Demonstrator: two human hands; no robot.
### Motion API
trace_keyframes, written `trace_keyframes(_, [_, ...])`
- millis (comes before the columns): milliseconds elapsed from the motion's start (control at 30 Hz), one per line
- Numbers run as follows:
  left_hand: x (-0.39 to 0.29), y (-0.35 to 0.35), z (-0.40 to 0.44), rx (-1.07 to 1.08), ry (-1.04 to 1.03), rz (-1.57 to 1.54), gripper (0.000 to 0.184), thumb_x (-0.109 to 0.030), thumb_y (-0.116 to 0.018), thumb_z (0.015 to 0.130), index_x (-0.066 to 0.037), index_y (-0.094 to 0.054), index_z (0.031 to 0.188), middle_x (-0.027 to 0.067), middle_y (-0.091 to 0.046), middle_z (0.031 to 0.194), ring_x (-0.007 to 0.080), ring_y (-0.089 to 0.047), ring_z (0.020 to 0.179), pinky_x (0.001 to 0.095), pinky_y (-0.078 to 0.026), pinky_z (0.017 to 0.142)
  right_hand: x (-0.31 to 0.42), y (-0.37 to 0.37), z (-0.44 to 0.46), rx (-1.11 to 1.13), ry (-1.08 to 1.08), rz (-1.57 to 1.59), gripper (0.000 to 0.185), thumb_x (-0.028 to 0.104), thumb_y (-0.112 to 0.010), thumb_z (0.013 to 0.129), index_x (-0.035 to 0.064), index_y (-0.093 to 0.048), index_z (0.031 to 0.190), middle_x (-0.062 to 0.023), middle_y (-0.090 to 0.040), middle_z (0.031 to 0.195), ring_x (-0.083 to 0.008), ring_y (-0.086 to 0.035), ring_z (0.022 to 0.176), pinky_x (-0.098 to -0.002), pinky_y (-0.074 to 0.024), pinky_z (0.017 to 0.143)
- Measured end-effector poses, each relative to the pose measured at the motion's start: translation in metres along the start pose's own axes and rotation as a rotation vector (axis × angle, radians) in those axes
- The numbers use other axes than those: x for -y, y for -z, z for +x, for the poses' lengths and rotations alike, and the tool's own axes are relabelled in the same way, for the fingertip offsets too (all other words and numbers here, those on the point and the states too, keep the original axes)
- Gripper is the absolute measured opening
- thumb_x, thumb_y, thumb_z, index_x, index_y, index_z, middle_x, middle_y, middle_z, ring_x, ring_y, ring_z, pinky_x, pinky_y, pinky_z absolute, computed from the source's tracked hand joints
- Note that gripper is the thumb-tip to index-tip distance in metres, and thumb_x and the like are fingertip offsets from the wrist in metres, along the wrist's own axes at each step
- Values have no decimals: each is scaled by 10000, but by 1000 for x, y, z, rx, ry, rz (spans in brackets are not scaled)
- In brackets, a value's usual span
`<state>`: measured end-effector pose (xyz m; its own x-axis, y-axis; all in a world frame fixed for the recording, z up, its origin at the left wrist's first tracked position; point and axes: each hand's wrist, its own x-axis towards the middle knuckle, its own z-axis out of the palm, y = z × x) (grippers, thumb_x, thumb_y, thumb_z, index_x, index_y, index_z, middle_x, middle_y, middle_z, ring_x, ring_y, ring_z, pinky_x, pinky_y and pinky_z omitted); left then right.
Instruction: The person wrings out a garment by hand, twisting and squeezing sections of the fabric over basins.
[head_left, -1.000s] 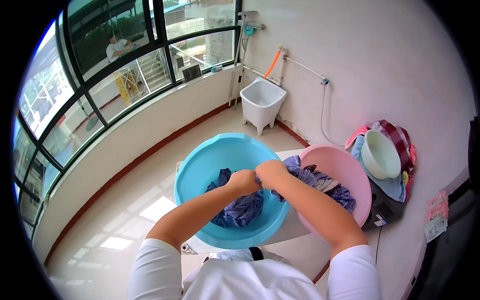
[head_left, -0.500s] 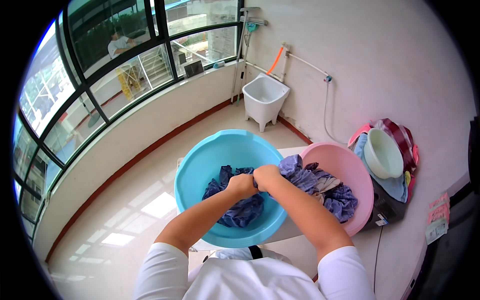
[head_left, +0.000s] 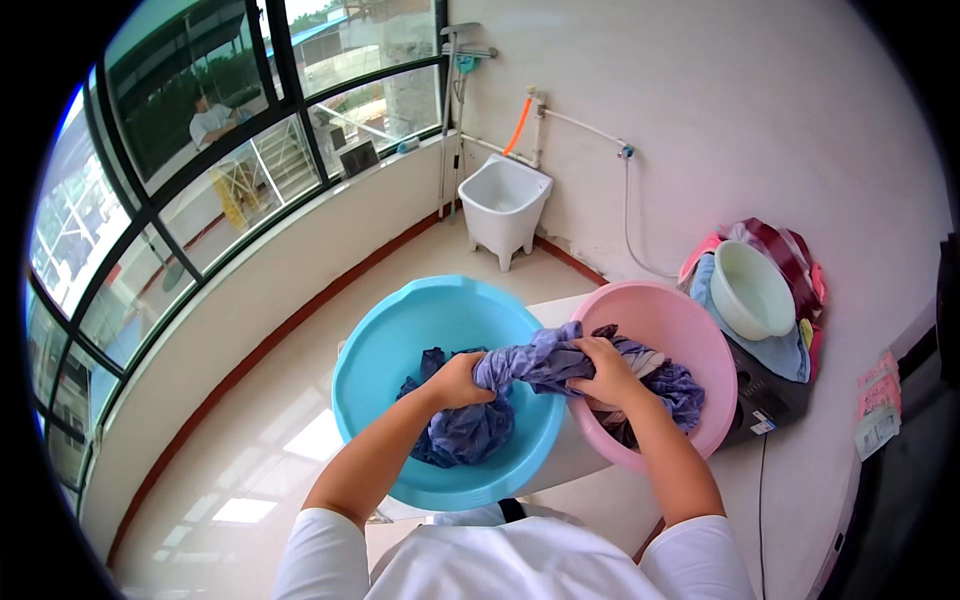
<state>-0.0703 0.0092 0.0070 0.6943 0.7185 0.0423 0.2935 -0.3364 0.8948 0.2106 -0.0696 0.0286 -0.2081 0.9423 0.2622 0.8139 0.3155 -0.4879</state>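
A stretch of bluish-purple patterned cloth [head_left: 530, 364] spans from the blue basin to the pink one, bunched between my two hands. My left hand [head_left: 462, 382] is closed round its left end, over the blue basin [head_left: 375, 330]. Toward the left rim of the pink basin [head_left: 710, 360], my right hand [head_left: 605, 372] grips the other end, thumb below and fingers on top. Darker blue cloth [head_left: 460, 430] lies in the blue basin under my left hand. More purple, dark and beige cloth [head_left: 680, 395] is heaped in the pink basin.
Both basins stand on a light table [head_left: 565, 455]. To the right, a pale green basin [head_left: 755, 290] rests on coloured cloths over a black box [head_left: 770, 400]. A white sink [head_left: 505, 205] stands in the far corner, with mops [head_left: 455, 120] beside it. Windows line the left.
My hands were close together over the blue basin. My right hand has moved right, and the purple cloth now stretches between them. The view has shifted slightly.
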Motion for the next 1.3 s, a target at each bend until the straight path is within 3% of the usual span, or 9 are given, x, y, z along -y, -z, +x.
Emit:
trace_keyframes(267, [-74,-36,23,155,-34,54,587,-188,-742,609,16,-533,1117,190,-639,928,295,-618,853,335,-463,813,17,79,-22,-646,155,-248,395,53,-621,615,37,-522,996,-146,-573,983,-363,-527,911,-437,-400,810])
trace_keyframes(367, [-68,-53,34,82,25,172,584,-227,-740,619,18,-536,1108,209,-632,912,318,-618,838,347,-468,784,-23,72,-37,-545,-27,-313,446,106,-664,607,54,-517,1025,-143,-571,1021,-359,-521,968,-425,-387,857])
trace_keyframes(433, [-52,-64,35,56,36,265,584,-268,-736,628,20,-538,1097,225,-625,898,329,-617,829,361,-467,771,-58,37,-54,-171,-311,-261,552,159,-696,615,60,-492,1119,-145,-551,1097,-366,-497,1039,-479,-354,920])
trace_keyframes(567, [-45,-61,35,51,58,255,587,-339,-740,612,-3,-561,1060,233,-623,865,379,-602,817,405,-467,747,-61,36,-55,152,-225,-456,700,235,-684,654,66,-404,1272,-139,-469,1276,-386,-404,1195,-664,-249,932])
trace_keyframes(600, [-46,-59,35,72,56,262,602,-344,-741,612,0,-554,1069,235,-622,877,376,-602,827,401,-466,754,-38,57,-47,179,-272,-508,604,236,-665,693,52,-454,1228,-141,-487,1264,-389,-390,1211,-598,-270,975])
trace_keyframes(767, [-51,-56,39,83,75,325,645,-350,-745,612,5,-528,1105,237,-618,927,368,-600,865,386,-464,778,42,78,6,-250,49,170,382,203,-634,746,22,-561,1074,-185,-603,1025,-346,-540,1022,-421,-394,924])
trace_keyframes(833, [-53,-54,37,94,125,363,688,-366,-753,609,2,-509,1135,233,-618,949,367,-597,892,383,-461,797,39,32,21,-163,329,266,373,183,-635,725,50,-563,1066,-152,-598,1032,-332,-551,999,-424,-413,881])
trace_keyframes(967, [-28,-40,18,161,130,453,678,-383,-775,605,-40,-526,1134,202,-618,996,347,-590,928,384,-453,808,26,-38,12,-323,350,-47,219,270,-634,719,93,-605,845,-87,-608,819,-295,-571,786,-392,-435,677])
trace_keyframes(1300, [-14,-45,6,25,182,254,532,-346,-734,656,-43,-559,1055,170,-622,918,299,-596,867,369,-445,789,16,-39,20,-344,362,68,202,278,-640,702,92,-634,781,-80,-626,754,-277,-585,730,-392,-446,689])
